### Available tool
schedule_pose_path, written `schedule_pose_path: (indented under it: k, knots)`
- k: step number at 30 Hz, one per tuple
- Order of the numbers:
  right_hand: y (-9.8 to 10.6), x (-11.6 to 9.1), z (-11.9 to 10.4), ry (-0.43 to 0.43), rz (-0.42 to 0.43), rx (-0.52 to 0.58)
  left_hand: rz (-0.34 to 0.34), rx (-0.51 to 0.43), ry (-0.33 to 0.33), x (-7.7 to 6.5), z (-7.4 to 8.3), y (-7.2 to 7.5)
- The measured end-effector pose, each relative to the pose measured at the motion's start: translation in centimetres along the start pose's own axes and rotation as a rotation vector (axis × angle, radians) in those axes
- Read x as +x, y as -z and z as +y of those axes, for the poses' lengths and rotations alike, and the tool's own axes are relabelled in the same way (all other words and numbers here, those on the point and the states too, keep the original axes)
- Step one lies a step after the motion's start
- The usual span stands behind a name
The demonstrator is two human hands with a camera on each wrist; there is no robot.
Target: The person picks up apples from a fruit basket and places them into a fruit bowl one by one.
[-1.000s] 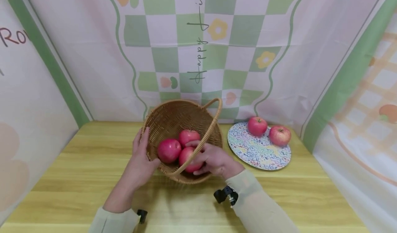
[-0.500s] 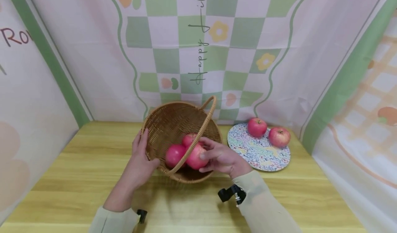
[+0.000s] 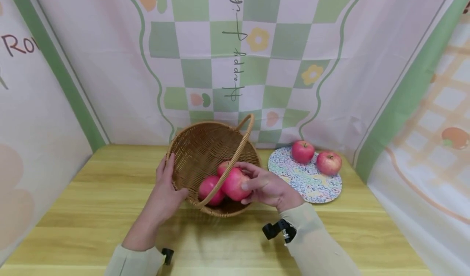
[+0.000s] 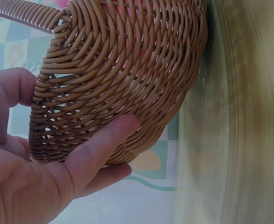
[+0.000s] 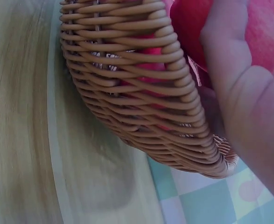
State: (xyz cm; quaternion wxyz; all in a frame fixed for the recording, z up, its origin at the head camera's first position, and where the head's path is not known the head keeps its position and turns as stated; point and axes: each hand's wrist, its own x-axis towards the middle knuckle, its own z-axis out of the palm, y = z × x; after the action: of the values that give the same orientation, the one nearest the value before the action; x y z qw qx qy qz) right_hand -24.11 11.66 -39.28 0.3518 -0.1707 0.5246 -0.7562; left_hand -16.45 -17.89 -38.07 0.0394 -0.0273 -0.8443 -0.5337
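Note:
A brown wicker basket (image 3: 198, 149) with an arched handle (image 3: 240, 145) stands tilted, its mouth facing me. My left hand (image 3: 167, 192) grips its left rim; in the left wrist view the fingers (image 4: 101, 144) press along the outer weave while the thumb hooks over the rim. My right hand (image 3: 268, 188) holds a red apple (image 3: 235, 185) at the basket's right front, beside the handle. The right wrist view shows that apple (image 5: 267, 32) just over the rim. Two more apples sit inside, one apple (image 3: 211, 189) to the left and one apple (image 3: 223, 168) partly hidden behind.
To the right, a round plate (image 3: 297, 182) with a colourful squiggle pattern bears a red apple (image 3: 302, 152) and another paler apple (image 3: 329, 163). Everything stands on a wooden table (image 3: 121, 178). A checked cloth backdrop (image 3: 200, 72) hangs close behind the basket.
My right hand, gripping the apple, has moved a little right toward the basket's rim. The other two apples inside have shifted, the left one rolling rightward. My left hand stays on the rim.

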Motion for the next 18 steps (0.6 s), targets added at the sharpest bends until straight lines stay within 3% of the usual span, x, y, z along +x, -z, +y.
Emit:
schedule_pose_path:
  k: [9, 18]
  knots:
    - [0.3, -1.1, -0.6, 0.0, 0.044, -0.072, -0.009, -0.021, 0.002, 0.0, -0.1, 0.0]
    - [0.6, -3.7, -2.2, 0.03, 0.123, -0.222, -0.001, -0.012, -0.004, 0.1, 0.0, 0.0]
